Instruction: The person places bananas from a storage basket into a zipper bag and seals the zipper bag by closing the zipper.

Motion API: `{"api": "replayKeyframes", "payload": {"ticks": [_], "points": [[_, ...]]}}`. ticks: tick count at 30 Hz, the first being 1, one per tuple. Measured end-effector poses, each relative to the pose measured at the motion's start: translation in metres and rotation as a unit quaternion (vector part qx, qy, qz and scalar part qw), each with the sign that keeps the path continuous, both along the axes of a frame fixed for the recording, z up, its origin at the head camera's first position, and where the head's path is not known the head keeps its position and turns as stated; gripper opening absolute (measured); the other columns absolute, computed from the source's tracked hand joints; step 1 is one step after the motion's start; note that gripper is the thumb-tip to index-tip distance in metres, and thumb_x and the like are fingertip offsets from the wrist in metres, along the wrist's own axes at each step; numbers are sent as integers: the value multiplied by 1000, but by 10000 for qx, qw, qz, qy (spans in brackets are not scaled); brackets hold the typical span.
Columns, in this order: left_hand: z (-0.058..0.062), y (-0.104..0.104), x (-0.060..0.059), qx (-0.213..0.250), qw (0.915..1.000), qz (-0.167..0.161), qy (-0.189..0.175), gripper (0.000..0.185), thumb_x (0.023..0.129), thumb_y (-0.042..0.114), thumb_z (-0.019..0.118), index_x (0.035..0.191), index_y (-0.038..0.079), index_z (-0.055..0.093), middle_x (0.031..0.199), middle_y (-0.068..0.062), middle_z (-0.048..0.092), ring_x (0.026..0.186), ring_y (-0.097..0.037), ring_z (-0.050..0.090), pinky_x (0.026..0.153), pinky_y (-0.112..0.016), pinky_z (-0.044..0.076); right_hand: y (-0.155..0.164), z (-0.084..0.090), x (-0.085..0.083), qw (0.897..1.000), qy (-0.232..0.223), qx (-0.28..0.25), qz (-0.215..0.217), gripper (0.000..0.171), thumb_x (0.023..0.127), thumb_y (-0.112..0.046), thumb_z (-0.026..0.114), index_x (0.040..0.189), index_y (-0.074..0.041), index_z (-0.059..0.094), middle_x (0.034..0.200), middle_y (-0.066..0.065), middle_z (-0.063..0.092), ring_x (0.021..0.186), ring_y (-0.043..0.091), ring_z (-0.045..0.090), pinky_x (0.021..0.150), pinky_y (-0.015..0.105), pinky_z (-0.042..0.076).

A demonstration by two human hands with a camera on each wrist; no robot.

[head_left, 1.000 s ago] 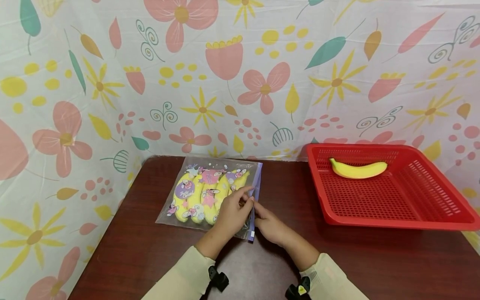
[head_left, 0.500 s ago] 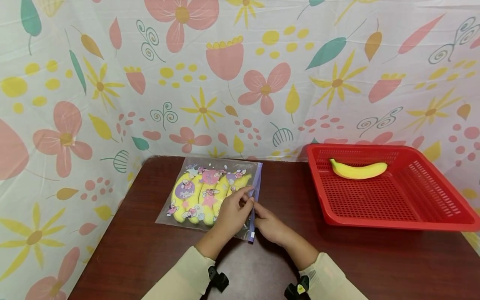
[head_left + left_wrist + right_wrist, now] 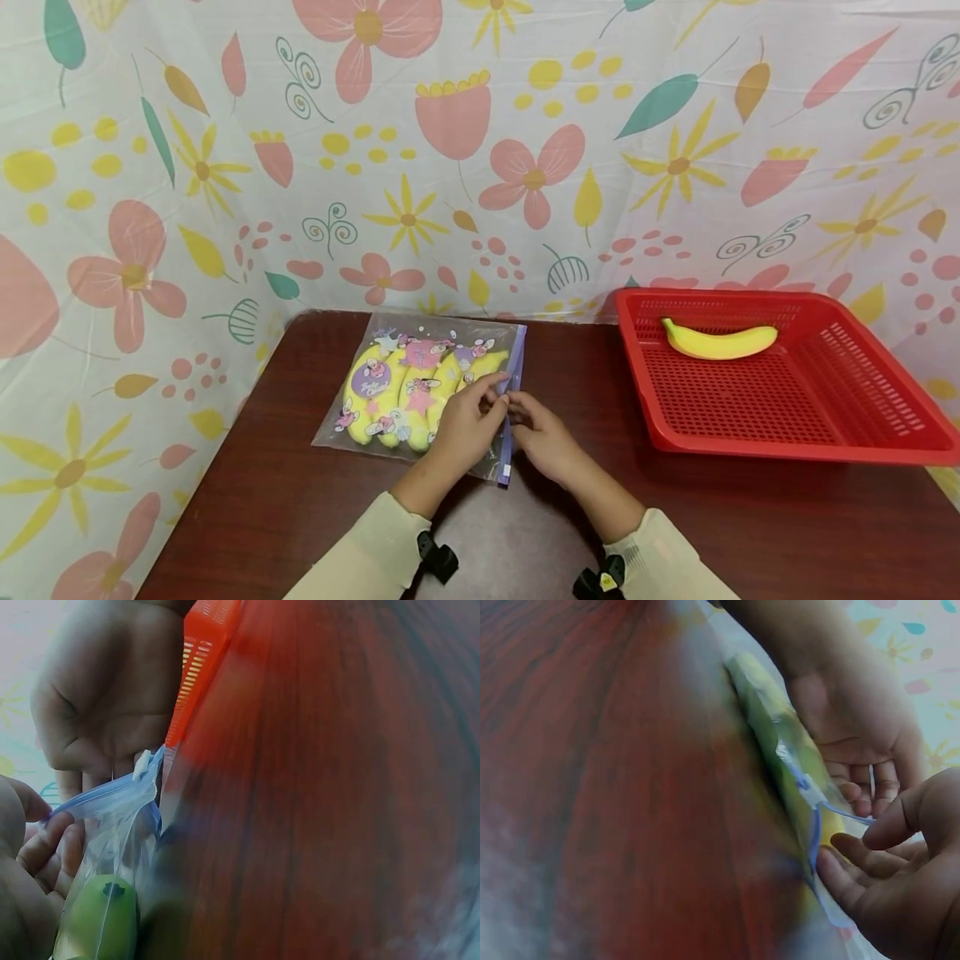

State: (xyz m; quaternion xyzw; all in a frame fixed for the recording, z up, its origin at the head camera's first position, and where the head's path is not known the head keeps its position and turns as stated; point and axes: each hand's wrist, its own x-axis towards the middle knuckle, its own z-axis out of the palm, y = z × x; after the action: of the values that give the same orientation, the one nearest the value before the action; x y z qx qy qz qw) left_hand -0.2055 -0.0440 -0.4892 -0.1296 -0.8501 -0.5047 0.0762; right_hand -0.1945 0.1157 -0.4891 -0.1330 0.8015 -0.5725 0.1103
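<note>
Both hands meet at the blue zip strip (image 3: 511,400) that runs down the right-hand edge of the clear plastic zip bag printed with cartoon figures (image 3: 420,390), which lies flat on the dark reddish-brown wooden table (image 3: 750,517) directly ahead of the person. The strip's long axis points away from the person, so it passes between the two hands: the left hand (image 3: 465,425) lies over the bag side with fingers curled, pinching the strip's edge, and the right hand (image 3: 543,440) comes in from the open table side, fingertips closed on the same strip just below. The yellow bananas (image 3: 405,392) inside the bag lie left of both hands. Well off to the right of the right hand sits a red perforated plastic basket (image 3: 885,417) holding one loose yellow banana (image 3: 718,340). The small white slider (image 3: 142,763) shows in the left wrist view, but whether the seal is shut along its length I cannot tell; both wrist views are blurred up close.
</note>
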Motion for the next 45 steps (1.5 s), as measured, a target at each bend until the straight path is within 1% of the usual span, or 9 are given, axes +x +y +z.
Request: {"api": "replayKeyframes", "payload": {"ticks": [3, 8, 10, 14, 16, 24, 32, 38, 45], "points": [[0, 1, 0, -28, 10000, -16, -16, 36, 99, 19, 60, 134, 12, 64, 84, 4, 67, 72, -6, 60, 67, -21, 51, 3, 3, -2, 9997, 77, 35, -213, 45, 92, 6, 46, 135, -2, 55, 132, 21, 63, 123, 35, 60, 89, 34, 54], [0, 1, 0, -16, 10000, -26, -43, 37, 99, 19, 60, 135, 11, 64, 83, 4, 67, 69, -5, 59, 64, -21, 51, 10, 11, -4, 9993, 153, -104, -317, 37, 93, 6, 46, 127, -2, 58, 125, 20, 64, 117, 36, 62, 89, 41, 56], [0, 1, 0, -17, 10000, -17, -46, 37, 99, 19, 61, 135, 11, 64, 83, 5, 66, 68, -5, 58, 63, -21, 51, 13, 14, -4, 9992, 215, -133, -319, 36, 94, 6, 47, 127, -2, 59, 126, 20, 63, 117, 38, 61, 89, 39, 55], [0, 2, 1, -43, 10000, 12, -29, 37, 98, 19, 62, 134, 12, 65, 82, 5, 65, 66, -5, 56, 62, -21, 49, 18, 22, -4, 9989, 300, -43, -364, 34, 96, 4, 48, 127, -3, 60, 129, 21, 62, 118, 39, 60, 90, 28, 52], [0, 2, 1, -47, 10000, 21, -18, 36, 98, 19, 62, 134, 12, 65, 82, 5, 65, 66, -4, 55, 62, -21, 49, 20, 26, -3, 9989, 305, -18, -364, 34, 97, 4, 48, 128, -4, 60, 130, 21, 62, 119, 38, 59, 91, 26, 51], [-1, 2, 0, -52, 10000, 33, -1, 36, 98, 18, 62, 133, 11, 65, 82, 5, 66, 66, -4, 56, 62, -21, 49, 29, 48, 1, 9974, 648, -22, -307, 29, 100, 0, 51, 126, -8, 61, 126, 13, 64, 115, 29, 61, 94, 23, 51], [-1, 2, -1, -99, 9999, 94, -3, 35, 97, 18, 63, 132, 15, 66, 81, 6, 66, 67, -3, 56, 64, -20, 49, 42, 63, 3, 9957, 818, 156, -399, 28, 101, -4, 51, 126, -14, 62, 125, 6, 65, 117, 27, 61, 94, 23, 52], [-1, 2, 0, -107, 9999, 106, 7, 35, 97, 19, 63, 132, 16, 66, 82, 6, 67, 70, -3, 58, 68, -20, 51, 49, 68, 2, 9943, 938, 227, -444, 29, 102, -5, 50, 128, -11, 60, 125, 7, 64, 118, 26, 60, 94, 21, 52], [-1, 2, 0, -83, 9999, 63, 55, 35, 97, 18, 63, 132, 14, 66, 81, 5, 67, 69, -3, 58, 68, -20, 51, 59, 74, -1, 9929, 1020, 134, -592, 29, 103, -4, 49, 130, -7, 59, 128, 8, 62, 121, 25, 58, 94, 14, 49]]}}
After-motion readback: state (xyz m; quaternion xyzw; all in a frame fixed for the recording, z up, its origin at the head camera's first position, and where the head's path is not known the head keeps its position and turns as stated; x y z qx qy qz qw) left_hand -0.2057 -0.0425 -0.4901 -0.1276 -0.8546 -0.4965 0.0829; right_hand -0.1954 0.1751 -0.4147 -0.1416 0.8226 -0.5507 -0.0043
